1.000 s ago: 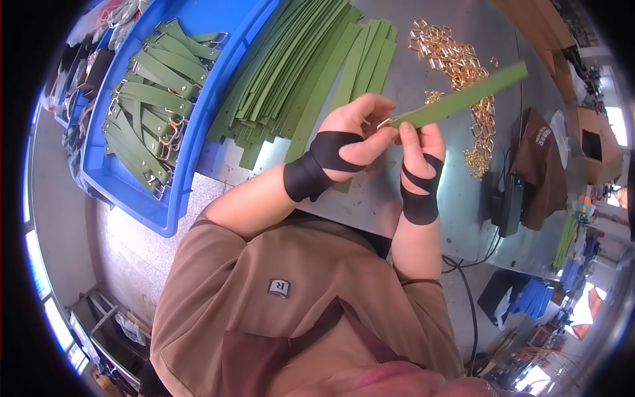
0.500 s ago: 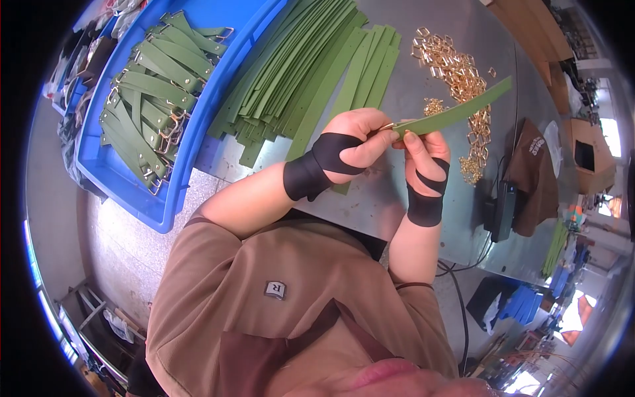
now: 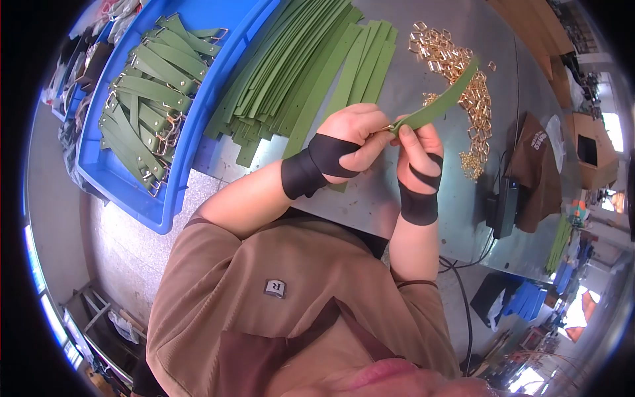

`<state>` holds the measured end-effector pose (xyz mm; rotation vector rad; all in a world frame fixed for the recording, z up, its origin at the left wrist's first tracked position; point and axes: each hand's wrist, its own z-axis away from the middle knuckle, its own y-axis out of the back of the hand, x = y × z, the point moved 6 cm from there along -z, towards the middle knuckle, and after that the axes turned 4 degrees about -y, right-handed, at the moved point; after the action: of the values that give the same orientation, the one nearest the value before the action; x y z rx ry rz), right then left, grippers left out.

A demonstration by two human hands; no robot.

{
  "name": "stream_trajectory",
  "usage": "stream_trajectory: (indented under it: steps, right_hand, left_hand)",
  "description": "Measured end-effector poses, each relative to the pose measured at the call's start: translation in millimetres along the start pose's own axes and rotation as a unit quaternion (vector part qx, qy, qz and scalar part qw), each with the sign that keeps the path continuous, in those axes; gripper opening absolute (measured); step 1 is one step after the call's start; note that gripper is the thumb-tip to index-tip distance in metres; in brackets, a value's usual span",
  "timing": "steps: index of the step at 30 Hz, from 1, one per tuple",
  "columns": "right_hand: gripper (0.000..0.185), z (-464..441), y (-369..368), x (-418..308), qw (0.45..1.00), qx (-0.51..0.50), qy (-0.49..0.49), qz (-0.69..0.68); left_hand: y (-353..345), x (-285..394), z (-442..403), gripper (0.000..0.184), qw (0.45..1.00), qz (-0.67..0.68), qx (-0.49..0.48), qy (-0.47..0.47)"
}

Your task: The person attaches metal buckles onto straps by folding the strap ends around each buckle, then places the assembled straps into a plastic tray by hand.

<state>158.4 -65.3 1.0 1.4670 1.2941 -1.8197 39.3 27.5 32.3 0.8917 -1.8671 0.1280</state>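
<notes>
Between my hands is a green strap [image 3: 440,102], its free end curving up to the right. My left hand [image 3: 354,139] is closed at the strap's near end, where a bit of gold metal shows; the fingers hide most of it. My right hand [image 3: 418,149] pinches the strap just beside it, thumb on top. Both wrists wear black wraps. Beyond my right hand lies a pile of gold metal rings [image 3: 473,106], with small gold studs [image 3: 471,165] at its lower end. Flat green straps [image 3: 284,86] are stacked beyond my left hand.
A blue tray [image 3: 182,159] at the left holds several green straps with metal rings fitted. On the metal table [image 3: 357,205] to the right are a black box-shaped device [image 3: 506,205] with cables and a brown cloth [image 3: 532,175]. Cardboard boxes [image 3: 592,149] stand further right.
The strap's free end has swung upward and left, and the strap now bends more at my fingers. My right hand has shifted slightly left and turned; my left hand has barely moved.
</notes>
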Motion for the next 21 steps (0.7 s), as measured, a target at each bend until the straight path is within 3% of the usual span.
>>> stream_trajectory:
  steps: [1, 3, 7, 9, 21]
  right_hand:
    - [0.013, 1, -2, -6, 0.998, 0.023, 0.035, 0.047]
    - [0.013, 1, 1, -3, 0.999, 0.016, 0.039, 0.021]
    - [0.012, 1, 4, 3, 0.999, 0.018, -0.002, -0.035]
    - [0.013, 0, 3, 4, 0.998, 0.005, -0.021, -0.052]
    - [0.016, -1, 6, 2, 0.999, 0.006, -0.019, 0.036]
  left_hand:
    - [0, 4, -1, 0.004, 1.000, -0.002, -0.001, -0.001]
    - [-2, -7, 6, 0.006, 0.967, 0.166, 0.012, 0.192]
    - [-1, -12, 5, 0.010, 0.971, 0.164, 0.024, 0.175]
    - [-3, -15, 6, 0.013, 0.942, 0.271, 0.036, 0.192]
    - [-5, -23, 7, 0.013, 0.909, 0.353, 0.012, 0.223]
